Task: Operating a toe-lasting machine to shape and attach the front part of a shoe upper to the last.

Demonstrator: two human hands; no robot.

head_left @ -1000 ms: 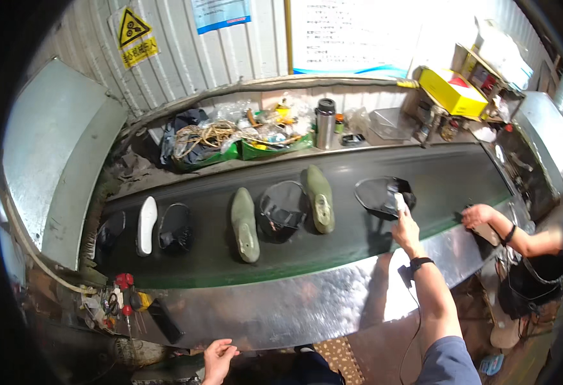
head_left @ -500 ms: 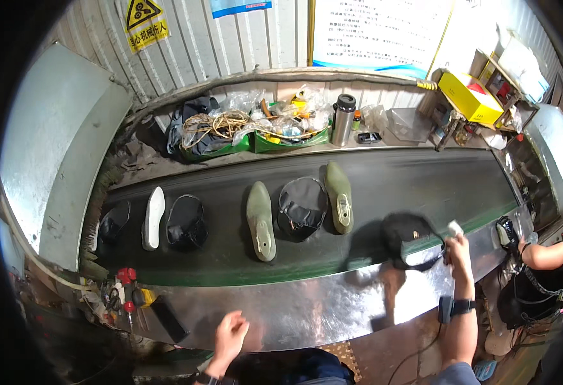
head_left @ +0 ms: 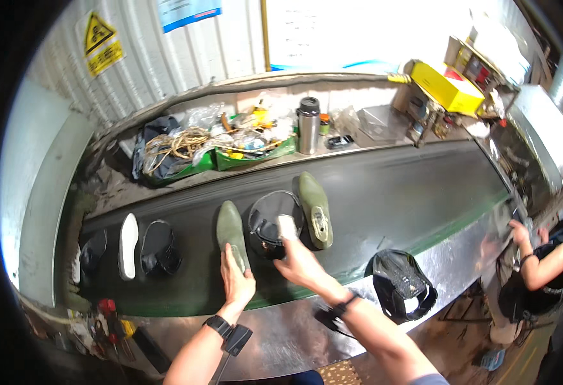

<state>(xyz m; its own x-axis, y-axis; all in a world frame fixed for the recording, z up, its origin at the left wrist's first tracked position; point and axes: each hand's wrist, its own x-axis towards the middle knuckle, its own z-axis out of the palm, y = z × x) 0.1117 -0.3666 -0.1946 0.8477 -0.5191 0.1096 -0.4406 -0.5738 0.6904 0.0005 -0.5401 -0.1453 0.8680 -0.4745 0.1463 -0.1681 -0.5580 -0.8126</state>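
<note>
My left hand (head_left: 236, 285) is closed on the heel end of a green shoe last (head_left: 230, 224) that lies on the dark belt (head_left: 384, 186). In my right hand (head_left: 304, 266) is a small white object (head_left: 286, 226) whose kind I cannot make out. It is held over the near side of a black shoe upper (head_left: 275, 206) and hides part of it. To the right of that upper lies a second green shoe last (head_left: 315, 208). Another black upper (head_left: 403, 282) rests on the metal ledge, right of my right forearm.
At the belt's left are a white shoe-shaped piece (head_left: 129, 247) and more black uppers (head_left: 161, 247). Along the back stand a steel flask (head_left: 308, 125), bags of odds and ends and a yellow box (head_left: 447, 88). A co-worker's arm (head_left: 538, 273) shows at the right.
My left hand has reached forward onto the green last. My right hand has swung left with the white object, away from the black upper, which now sits on the metal ledge.
</note>
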